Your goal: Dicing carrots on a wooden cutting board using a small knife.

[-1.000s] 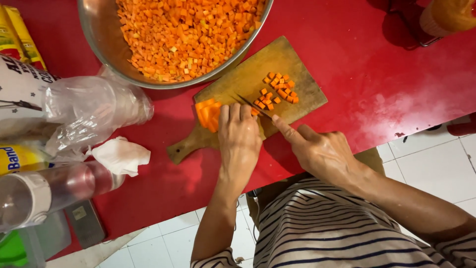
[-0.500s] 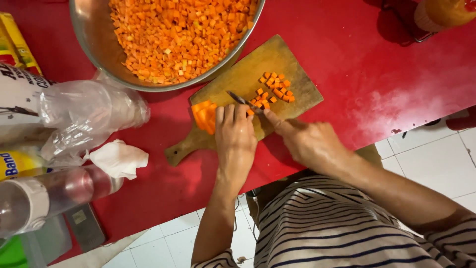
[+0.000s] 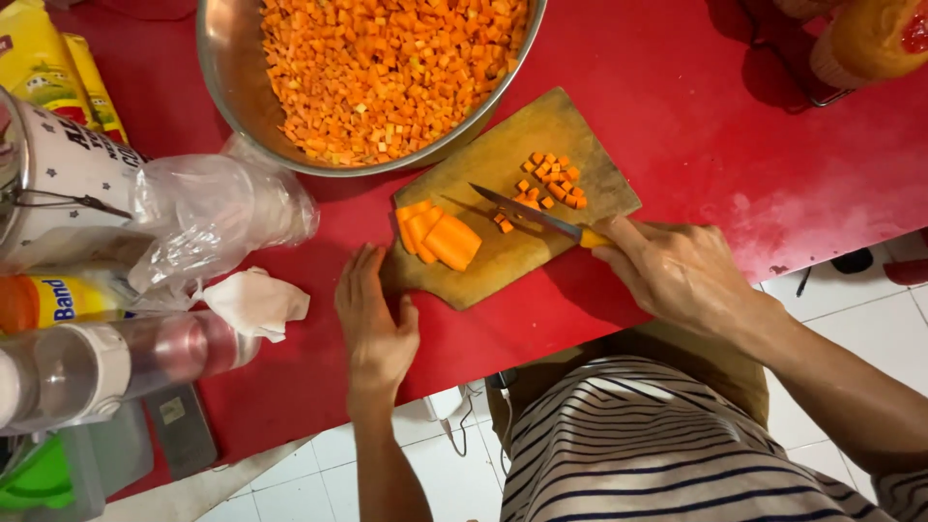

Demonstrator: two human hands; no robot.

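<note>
Presently the right hand (image 3: 677, 271) is gripping a yellow-handled knife (image 3: 536, 217), fingers clenched round the handle, blade lying flat-ish over the wooden cutting board (image 3: 590, 145) and pointing toward upper left. Blade tip is sitting just short of the carrot slabs (image 3: 440, 235).

Carrot slabs: a small stack of orange strips at the board's left part, long axis running roughly from upper left to lower right, so nearly in line with the blade rather than across it. They are lying to the left of the knife hand, between the two hands.

Left hand (image 3: 375, 324) is resting open, palm down on the red bench (image 3: 696, 116), fingers spread, holding nothing. Fingertips are touching or just beside the board's lower left edge; cannot tell which. This hand is the nearer one to the slabs, which are lying up and to the right of it.

Diced carrot (image 3: 551, 179) is sitting in a loose heap on the board's far right part, beyond the blade. A large metal bowl (image 3: 227, 87) full of carrot cubes is standing just behind the board.
</note>
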